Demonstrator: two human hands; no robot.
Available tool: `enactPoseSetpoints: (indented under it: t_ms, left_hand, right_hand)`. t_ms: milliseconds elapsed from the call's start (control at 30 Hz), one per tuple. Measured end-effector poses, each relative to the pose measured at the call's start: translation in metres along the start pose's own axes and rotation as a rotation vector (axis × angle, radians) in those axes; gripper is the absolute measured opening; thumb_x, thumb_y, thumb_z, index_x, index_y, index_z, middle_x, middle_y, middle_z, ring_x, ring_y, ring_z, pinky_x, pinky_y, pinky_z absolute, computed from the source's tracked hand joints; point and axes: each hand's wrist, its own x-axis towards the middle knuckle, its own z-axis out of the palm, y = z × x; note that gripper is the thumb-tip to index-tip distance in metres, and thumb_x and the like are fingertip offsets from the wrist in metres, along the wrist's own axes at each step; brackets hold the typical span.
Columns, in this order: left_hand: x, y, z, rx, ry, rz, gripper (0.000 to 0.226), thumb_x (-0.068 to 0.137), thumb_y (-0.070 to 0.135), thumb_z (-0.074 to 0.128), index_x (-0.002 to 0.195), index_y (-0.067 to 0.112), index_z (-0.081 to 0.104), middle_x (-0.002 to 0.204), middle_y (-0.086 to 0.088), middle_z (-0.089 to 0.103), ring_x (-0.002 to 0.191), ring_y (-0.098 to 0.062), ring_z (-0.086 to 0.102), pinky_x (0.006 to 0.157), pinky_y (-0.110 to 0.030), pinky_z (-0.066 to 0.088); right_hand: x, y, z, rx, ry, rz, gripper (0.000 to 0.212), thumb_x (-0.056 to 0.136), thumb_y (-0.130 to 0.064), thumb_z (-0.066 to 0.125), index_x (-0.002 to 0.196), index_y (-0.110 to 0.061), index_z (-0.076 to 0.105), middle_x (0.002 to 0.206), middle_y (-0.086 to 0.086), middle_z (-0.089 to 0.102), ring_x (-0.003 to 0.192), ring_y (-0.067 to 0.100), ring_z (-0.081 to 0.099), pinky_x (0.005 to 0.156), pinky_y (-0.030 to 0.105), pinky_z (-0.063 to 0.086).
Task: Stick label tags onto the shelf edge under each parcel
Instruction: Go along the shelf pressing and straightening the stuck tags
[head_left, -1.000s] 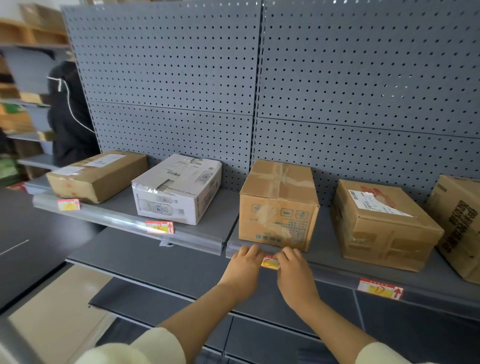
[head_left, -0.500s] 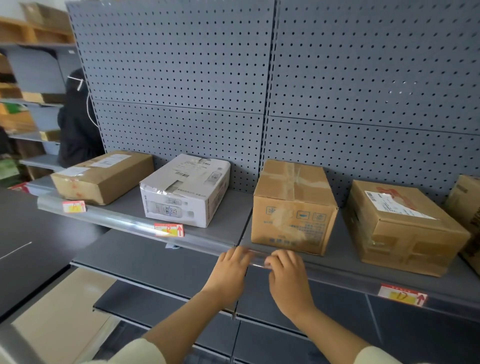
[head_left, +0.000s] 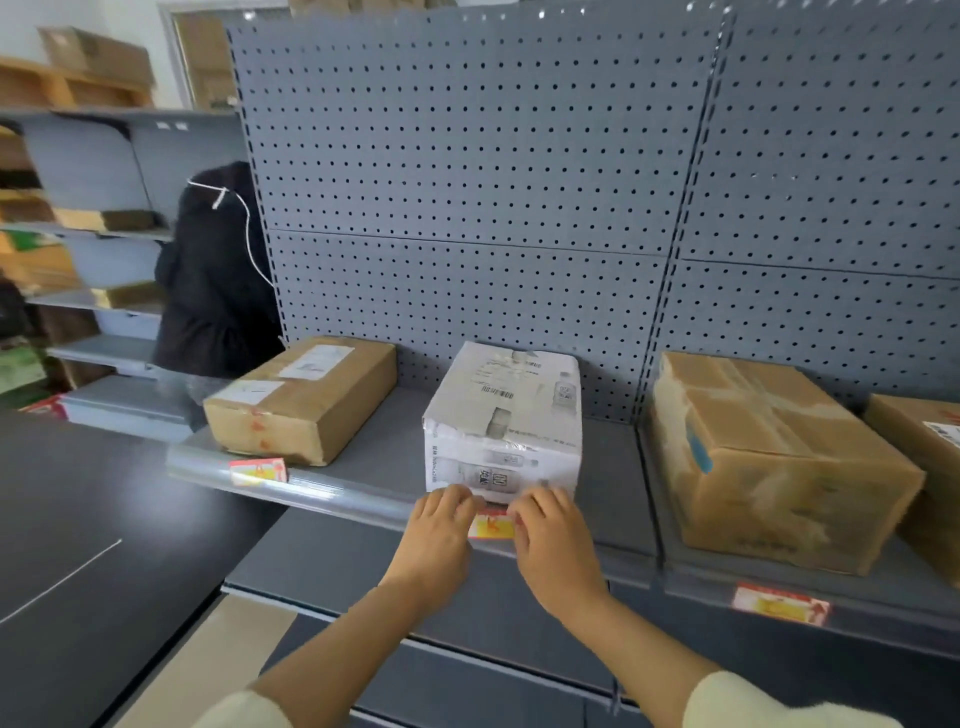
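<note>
From the head camera, both bare hands rest on the front edge of the grey metal shelf, directly below the white plastic-wrapped carton. Between them sits a small red-and-yellow paper label tag, lying on the shelf's edge strip. The left hand has its fingers spread flat and pressing at the tag's left end; the right hand does the same at the right end, fingers extended rather than curled, so neither one grips anything.

To the left, a flat brown cardboard parcel has its own red-and-yellow tag on the edge beneath it. To the right, a large taped brown cardboard box stands above a third tag (blurred, print unreadable). A further brown box is cut off at the frame's right side. Behind everything rises the grey perforated back panel.
</note>
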Motion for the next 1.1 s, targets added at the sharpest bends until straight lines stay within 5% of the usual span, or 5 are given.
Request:
enactPoseSetpoints:
  t_ms: [233,400,733,900,1100]
  left_hand:
    - [0.001,-0.027,-0.001,-0.035,-0.025,0.049,0.054,0.072,-0.005,0.055,0.122,0.015,0.06,0.12,-0.004,0.056,0.109,-0.026,0.051,0.097,-0.03,0.039]
    - [-0.003,-0.026,-0.001,-0.051,0.004,0.111,0.054,0.058,-0.005,0.066,0.108,0.015,0.062,0.106,-0.003,0.059,0.09,-0.024,0.058,0.08,-0.03,0.051]
    - [-0.003,-0.033,-0.006,0.003,-0.028,0.124,0.047,0.063,-0.003,0.061,0.106,0.015,0.061,0.106,-0.002,0.057,0.09,-0.023,0.055,0.079,-0.03,0.051]
    - [0.0,-0.025,-0.009,-0.003,-0.079,0.112,0.055,0.077,-0.002,0.05,0.129,0.015,0.055,0.121,-0.003,0.058,0.11,-0.026,0.054,0.097,-0.032,0.04]
    - [-0.002,-0.026,-0.011,0.008,-0.06,0.127,0.054,0.078,0.001,0.051,0.13,0.017,0.055,0.123,-0.002,0.056,0.112,-0.026,0.054,0.098,-0.032,0.041]
  right_hand:
    - [-0.004,-0.011,0.013,0.0,-0.125,0.192,0.027,0.089,-0.006,0.054,0.113,-0.014,0.062,0.114,0.003,0.06,0.101,0.023,0.057,0.085,0.034,0.05]
    - [-0.005,-0.014,0.009,-0.055,-0.048,0.112,0.028,0.08,-0.001,0.067,0.104,-0.015,0.066,0.105,-0.001,0.063,0.097,0.017,0.057,0.086,0.031,0.052]
    - [-0.008,-0.024,0.015,-0.178,-0.082,0.114,0.032,0.063,0.001,0.076,0.091,-0.014,0.068,0.094,-0.001,0.061,0.086,0.019,0.058,0.075,0.028,0.054]
    - [-0.009,-0.03,0.017,-0.138,-0.148,0.192,0.022,0.075,0.003,0.066,0.094,-0.01,0.063,0.101,0.001,0.053,0.088,0.019,0.053,0.07,0.027,0.051]
    - [-0.011,-0.035,0.016,-0.114,-0.14,0.183,0.033,0.074,0.001,0.067,0.103,-0.014,0.061,0.108,0.001,0.054,0.094,0.019,0.055,0.076,0.028,0.052]
